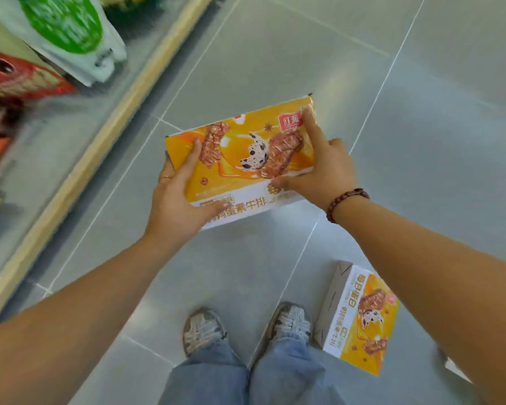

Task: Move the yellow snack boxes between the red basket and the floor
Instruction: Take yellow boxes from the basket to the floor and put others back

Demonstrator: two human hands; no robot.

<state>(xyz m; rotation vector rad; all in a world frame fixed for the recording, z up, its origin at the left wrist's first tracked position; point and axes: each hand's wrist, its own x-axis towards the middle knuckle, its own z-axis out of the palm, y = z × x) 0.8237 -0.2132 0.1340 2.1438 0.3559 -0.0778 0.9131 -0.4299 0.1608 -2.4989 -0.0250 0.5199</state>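
view: head camera, looking down past both bare forearms to the floor (421, 112), grey glossy tiles with pale joints.
held box: yellow snack box (246, 159), broad printed face up, tilted, far right corner highest; carried in the air between both hands, well above the tiles.
left grip (178, 197): clasps the box's left end; thumb lies across the near white band, one finger stretches along the yellow face, the others curl under the edge. thin ring (167, 177) on one finger.
right grip (319, 168): clasps the right end; forefinger reaches up to the far right corner, thumb presses on the near part of the face, remaining fingers hidden behind the edge. brown bead bracelet (345, 203) at the wrist.
second box (362, 320): same yellow print, lying on the floor just beside the right shoe (292, 321), partly covered by the right forearm; grey cardboard end flap faces the shoe.
feet: left shoe (203, 331) and right shoe apart, both grey-laced, under blue jeans (246, 378).
shelf (100, 141): low, pale wood edge running diagonally along the left; blurred.
on shelf: white bag with green patch (70, 33); red pack (18, 77) nearer; other packs too blurred to tell.
lower right: small white corner (456, 368) beneath the right forearm; cannot tell what it is.
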